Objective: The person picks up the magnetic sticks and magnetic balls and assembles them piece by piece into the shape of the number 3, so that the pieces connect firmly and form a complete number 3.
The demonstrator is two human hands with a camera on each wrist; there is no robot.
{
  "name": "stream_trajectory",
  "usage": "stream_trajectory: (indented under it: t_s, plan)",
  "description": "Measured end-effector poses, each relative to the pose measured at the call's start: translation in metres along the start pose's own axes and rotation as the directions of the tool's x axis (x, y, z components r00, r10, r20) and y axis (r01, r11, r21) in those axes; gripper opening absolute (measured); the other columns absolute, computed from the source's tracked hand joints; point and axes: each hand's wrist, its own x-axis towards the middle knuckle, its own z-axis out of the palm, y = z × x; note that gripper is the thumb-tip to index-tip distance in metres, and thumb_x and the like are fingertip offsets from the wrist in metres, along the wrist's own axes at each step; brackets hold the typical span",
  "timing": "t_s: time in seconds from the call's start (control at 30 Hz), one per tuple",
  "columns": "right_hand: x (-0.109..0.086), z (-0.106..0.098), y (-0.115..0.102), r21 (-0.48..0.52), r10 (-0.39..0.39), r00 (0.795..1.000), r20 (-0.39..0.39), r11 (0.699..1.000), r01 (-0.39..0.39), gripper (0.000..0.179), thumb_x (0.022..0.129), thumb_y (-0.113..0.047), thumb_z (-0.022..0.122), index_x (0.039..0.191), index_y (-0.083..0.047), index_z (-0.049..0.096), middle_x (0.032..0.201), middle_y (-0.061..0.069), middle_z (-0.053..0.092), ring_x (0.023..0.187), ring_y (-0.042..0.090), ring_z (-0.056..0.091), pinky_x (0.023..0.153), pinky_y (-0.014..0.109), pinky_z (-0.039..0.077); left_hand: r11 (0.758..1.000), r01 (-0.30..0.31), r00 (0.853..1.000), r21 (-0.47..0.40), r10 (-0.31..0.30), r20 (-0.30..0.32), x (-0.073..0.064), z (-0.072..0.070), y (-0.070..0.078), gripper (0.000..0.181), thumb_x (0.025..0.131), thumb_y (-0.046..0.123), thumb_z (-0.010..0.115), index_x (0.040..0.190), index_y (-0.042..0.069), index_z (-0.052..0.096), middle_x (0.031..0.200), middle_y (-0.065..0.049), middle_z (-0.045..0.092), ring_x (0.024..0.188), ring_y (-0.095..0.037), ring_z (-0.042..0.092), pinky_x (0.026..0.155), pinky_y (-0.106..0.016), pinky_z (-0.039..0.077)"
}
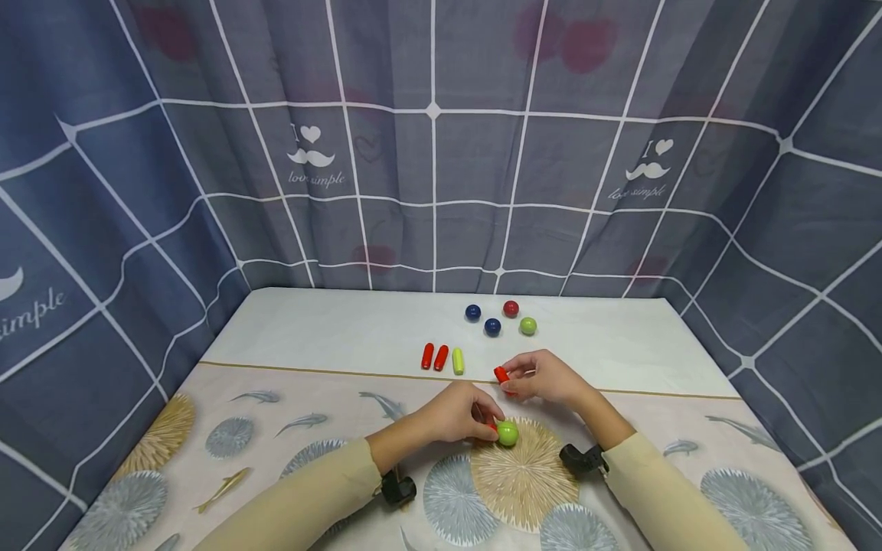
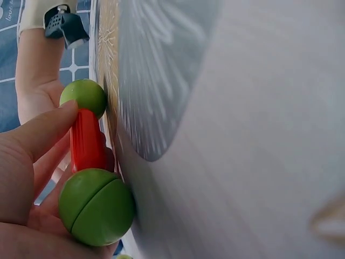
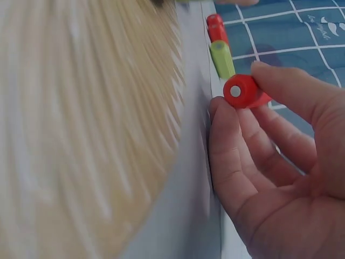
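The left hand (image 1: 451, 413), at lower centre of the head view, has its fingers curled round a red rod (image 2: 87, 143); in the left wrist view an upper ball (image 2: 85, 97) and a lower ball (image 2: 97, 207), both green, touch its ends. The right hand (image 1: 543, 376), right of centre, pinches a second rod (image 3: 249, 90), red with a pale end, between thumb and fingers. Left of it lie two red rods (image 1: 441, 357) beside a green rod (image 1: 458, 361). Higher, near centre, sit two blue balls (image 1: 492, 327), a red ball (image 1: 511, 308) and a green ball (image 1: 527, 326). A curtain (image 1: 400, 161) fills the top.

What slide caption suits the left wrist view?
A left hand holds a red rod with a green ball at each end.
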Motion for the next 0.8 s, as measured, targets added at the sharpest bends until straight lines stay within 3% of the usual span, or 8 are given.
stream_trajectory:
  t_s: [0.2, 0.47, 0.8]
  plan:
    - [-0.011, 0.006, -0.005, 0.055, 0.085, 0.996, -0.028, 0.995, -0.084, 0.035, 0.091, -0.013, 0.075, 0.120, 0.005, 0.069, 0.095, 0.009, 0.073, 0.078, 0.015, 0.070, 0.071, 0.028, 0.060, 1.000, 0.014, 1.000, 0.001, -0.014, -0.005, 0.001, 0.000, 0.000, 0.017, 0.081, 0.006, 0.086, 0.097, 0.007, 0.081, 0.073, 0.001, 0.072, 0.063, -0.001, 0.058, 0.056, -0.014, 0.046]
    - [-0.023, 0.013, -0.004, 0.264, 0.164, 0.986, -0.026, 0.953, -0.152, 0.039, 0.091, -0.008, 0.075, 0.121, 0.014, 0.062, 0.098, 0.011, 0.075, 0.082, 0.016, 0.073, 0.075, 0.033, 0.063, 1.000, 0.012, 1.000, 0.004, -0.012, -0.001, 0.000, 0.000, 0.001, 0.017, 0.081, 0.005, 0.086, 0.097, 0.006, 0.081, 0.073, -0.001, 0.072, 0.062, -0.001, 0.057, 0.055, -0.014, 0.046]
    - [-0.035, 0.019, 0.000, 0.387, 0.174, 0.984, -0.024, 0.910, -0.151, 0.042, 0.094, -0.004, 0.071, 0.126, 0.019, 0.056, 0.097, 0.008, 0.077, 0.083, 0.015, 0.073, 0.076, 0.029, 0.063, 1.000, 0.027, 1.000, -0.010, -0.027, 0.008, 0.000, 0.000, 0.001, 0.018, 0.081, 0.004, 0.085, 0.098, 0.007, 0.081, 0.074, 0.000, 0.072, 0.062, 0.000, 0.056, 0.054, -0.015, 0.044]
